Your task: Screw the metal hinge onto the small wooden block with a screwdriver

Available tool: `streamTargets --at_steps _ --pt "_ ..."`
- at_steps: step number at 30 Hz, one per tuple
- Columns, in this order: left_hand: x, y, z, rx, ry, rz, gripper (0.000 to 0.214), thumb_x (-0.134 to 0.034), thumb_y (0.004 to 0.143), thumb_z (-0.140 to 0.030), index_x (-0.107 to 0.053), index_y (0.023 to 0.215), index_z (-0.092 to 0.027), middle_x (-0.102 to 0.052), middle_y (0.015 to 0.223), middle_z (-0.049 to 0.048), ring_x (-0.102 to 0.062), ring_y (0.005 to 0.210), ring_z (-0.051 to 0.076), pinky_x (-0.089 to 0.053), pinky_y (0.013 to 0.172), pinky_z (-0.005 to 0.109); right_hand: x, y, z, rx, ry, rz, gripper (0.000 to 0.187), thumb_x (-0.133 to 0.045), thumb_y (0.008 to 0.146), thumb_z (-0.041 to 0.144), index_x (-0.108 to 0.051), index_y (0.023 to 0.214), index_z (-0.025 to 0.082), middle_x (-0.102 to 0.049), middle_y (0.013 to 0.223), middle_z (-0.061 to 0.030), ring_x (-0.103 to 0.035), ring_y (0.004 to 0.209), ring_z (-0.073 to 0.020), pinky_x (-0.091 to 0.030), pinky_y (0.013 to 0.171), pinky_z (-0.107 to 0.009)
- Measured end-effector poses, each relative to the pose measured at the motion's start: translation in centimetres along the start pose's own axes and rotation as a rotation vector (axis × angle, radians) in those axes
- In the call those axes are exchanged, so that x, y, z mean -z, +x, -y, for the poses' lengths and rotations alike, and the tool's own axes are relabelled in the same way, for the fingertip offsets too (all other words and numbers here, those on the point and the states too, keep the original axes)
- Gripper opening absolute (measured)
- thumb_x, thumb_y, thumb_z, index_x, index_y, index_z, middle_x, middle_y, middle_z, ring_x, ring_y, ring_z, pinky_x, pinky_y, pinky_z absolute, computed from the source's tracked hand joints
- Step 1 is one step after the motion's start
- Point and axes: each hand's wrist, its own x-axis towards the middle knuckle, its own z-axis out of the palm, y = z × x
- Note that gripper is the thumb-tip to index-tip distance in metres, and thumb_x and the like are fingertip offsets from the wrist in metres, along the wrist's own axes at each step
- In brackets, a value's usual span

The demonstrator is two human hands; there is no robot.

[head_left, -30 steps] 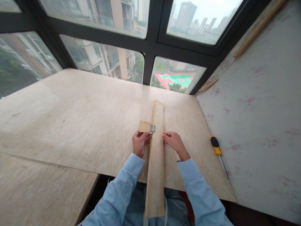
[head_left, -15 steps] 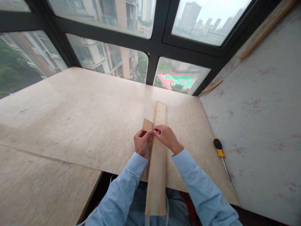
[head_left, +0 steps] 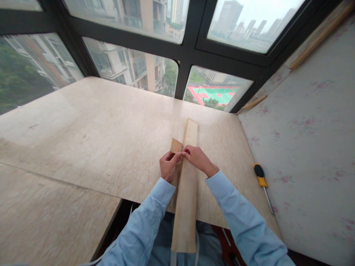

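Note:
A long pale wooden board (head_left: 185, 207) lies on the stone-look counter, its near end jutting past the edge toward my body. Against its left side sits a smaller brown wooden piece (head_left: 175, 145). Where the two meet, a small shiny metal part (head_left: 183, 147), perhaps a hinge, shows just beyond my fingertips. My left hand (head_left: 168, 165) is closed at this joint, thumb and fingers pinched by the brown piece. My right hand (head_left: 198, 159) reaches over the board from the right, its fingertips pinched beside the metal part. Whatever lies between the fingertips is too small to make out.
A black and yellow screwdriver (head_left: 260, 175) lies at the right, along the flowered wall (head_left: 305, 147). Dark window frames (head_left: 183, 55) border the counter (head_left: 111, 140) at the back. Its near edge leaves a dark gap at lower left.
My right fingertips have shifted slightly and now cover more of the metal part. The whole view has tilted a little; the board and brown piece keep their places on the counter.

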Motion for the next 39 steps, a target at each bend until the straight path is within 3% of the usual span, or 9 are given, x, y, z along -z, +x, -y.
streamTargets --at_steps 11,20,33,39 --pt "-0.1 0.2 0.2 0.03 -0.04 -0.057 0.031 -0.085 0.062 -0.036 -0.068 0.068 -0.01 -0.069 0.07 0.0028 -0.065 0.065 0.013 -0.058 0.068 0.028 0.2 0.5 -0.7 0.061 0.023 0.079 0.009 -0.058 0.09 0.017 -0.065 0.085 0.014 -0.069 0.077 -0.0037 -0.058 0.069 -0.0137 -0.037 0.066 -0.024" --pt "0.0 0.2 0.3 0.021 -0.046 -0.05 0.031 -0.085 0.064 -0.037 -0.068 0.07 -0.011 -0.071 0.072 0.0039 -0.067 0.068 0.014 -0.059 0.068 0.029 1.8 1.9 1.7 0.088 -0.404 0.209 0.017 -0.058 0.086 0.027 -0.069 0.083 0.014 -0.073 0.082 -0.0096 -0.063 0.072 -0.0194 -0.029 0.058 -0.028" --pt "-0.1 0.3 0.2 0.03 -0.013 -0.075 0.031 -0.082 0.067 -0.035 -0.069 0.079 -0.01 -0.072 0.076 0.0059 -0.069 0.067 0.016 -0.059 0.066 0.029 2.4 2.6 0.5 0.312 -0.472 0.307 0.015 -0.058 0.089 0.023 -0.068 0.082 0.014 -0.072 0.082 -0.0095 -0.059 0.071 -0.0171 -0.025 0.058 -0.028" --pt "-0.2 0.3 0.1 0.03 -0.013 -0.101 0.031 -0.081 0.066 -0.035 -0.068 0.079 -0.01 -0.073 0.077 0.0054 -0.068 0.066 0.015 -0.059 0.063 0.029 3.4 2.8 -0.4 0.465 -0.47 0.334 0.013 -0.056 0.089 0.015 -0.068 0.084 0.014 -0.07 0.09 -0.0092 -0.06 0.079 -0.0175 -0.032 0.064 -0.027"
